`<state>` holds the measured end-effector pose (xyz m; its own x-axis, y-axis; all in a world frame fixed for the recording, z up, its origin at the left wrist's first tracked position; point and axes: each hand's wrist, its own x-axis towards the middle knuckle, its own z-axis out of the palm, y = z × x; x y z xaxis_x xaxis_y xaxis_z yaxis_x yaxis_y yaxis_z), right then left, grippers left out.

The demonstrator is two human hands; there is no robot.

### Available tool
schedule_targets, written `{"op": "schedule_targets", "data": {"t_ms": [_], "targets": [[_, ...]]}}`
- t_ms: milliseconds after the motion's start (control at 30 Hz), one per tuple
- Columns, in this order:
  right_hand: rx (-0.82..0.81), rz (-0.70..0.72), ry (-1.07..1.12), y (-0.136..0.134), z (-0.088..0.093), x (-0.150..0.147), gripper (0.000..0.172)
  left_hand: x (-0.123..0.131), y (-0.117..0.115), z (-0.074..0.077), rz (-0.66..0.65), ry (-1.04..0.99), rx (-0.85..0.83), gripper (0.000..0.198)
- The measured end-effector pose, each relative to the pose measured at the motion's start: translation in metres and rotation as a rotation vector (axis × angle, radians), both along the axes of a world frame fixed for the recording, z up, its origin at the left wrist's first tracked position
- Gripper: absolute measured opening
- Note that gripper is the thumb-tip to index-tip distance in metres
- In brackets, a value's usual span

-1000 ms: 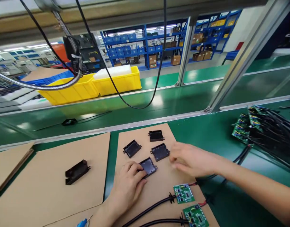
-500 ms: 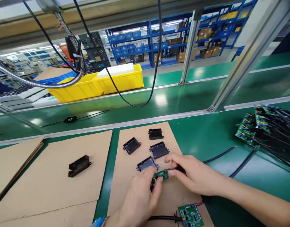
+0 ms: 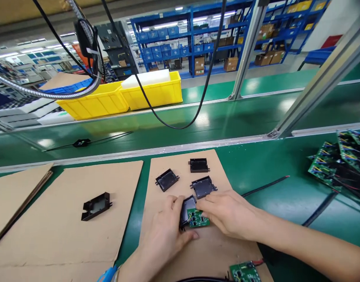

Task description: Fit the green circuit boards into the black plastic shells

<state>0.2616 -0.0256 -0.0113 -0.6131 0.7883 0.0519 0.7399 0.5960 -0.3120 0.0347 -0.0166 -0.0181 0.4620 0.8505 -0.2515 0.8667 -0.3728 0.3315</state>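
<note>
A green circuit board (image 3: pixel 198 218) lies tilted partly over a black plastic case (image 3: pixel 188 205) on the cardboard sheet. My left hand (image 3: pixel 165 231) grips the left side of that case, its thumb below near the board. From the right, my right hand (image 3: pixel 227 209) has its fingers closed on the board's upper right edge. Behind them are three more black cases, one at the left (image 3: pixel 167 180), one at the back (image 3: pixel 198 165) and one nearer (image 3: pixel 203 187). Another green board (image 3: pixel 245 272) with red and black leads lies at the front.
A black case (image 3: pixel 96 206) sits on the left cardboard (image 3: pixel 68 235). Boards with black cables (image 3: pixel 329 164) are piled at the right. Yellow bins (image 3: pixel 152 94) stand beyond the metal rail. A black cable (image 3: pixel 180 127) hangs in front.
The board has gone from being held up between both hands to lying over the nearest case. My left hand now holds that case, and my right hand has moved onto the board's edge.
</note>
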Motion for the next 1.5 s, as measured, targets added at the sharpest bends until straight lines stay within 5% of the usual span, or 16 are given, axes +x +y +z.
{"op": "schedule_targets", "data": {"t_ms": [133,367,633,900,1033,1233,1500], "targets": [[-0.073,-0.052,0.128,-0.01,-0.014,0.008,0.018,0.011,-0.005,-0.017,-0.111,-0.134,-0.086,0.056],[-0.158,-0.209,0.163,-0.032,-0.035,-0.002,0.019,0.013,-0.01,-0.02,-0.092,-0.293,-0.148,0.073],[-0.157,-0.028,0.136,-0.017,-0.034,0.0,0.014,0.007,-0.011,-0.018,-0.104,-0.369,-0.138,0.06],[0.046,-0.01,-0.027,-0.024,-0.045,-0.008,0.011,0.009,-0.005,-0.007,-0.128,-0.322,-0.158,0.052],[0.032,-0.052,-0.115,-0.023,-0.036,-0.009,0.022,0.012,-0.004,-0.005,-0.123,-0.288,-0.145,0.051],[-0.023,-0.08,-0.073,-0.024,-0.035,-0.012,0.001,0.012,-0.007,-0.009,-0.136,-0.287,-0.111,0.049],[-0.097,-0.036,0.016,-0.017,-0.04,-0.015,0.009,-0.006,-0.004,-0.008,-0.158,-0.281,-0.102,0.061]]}}
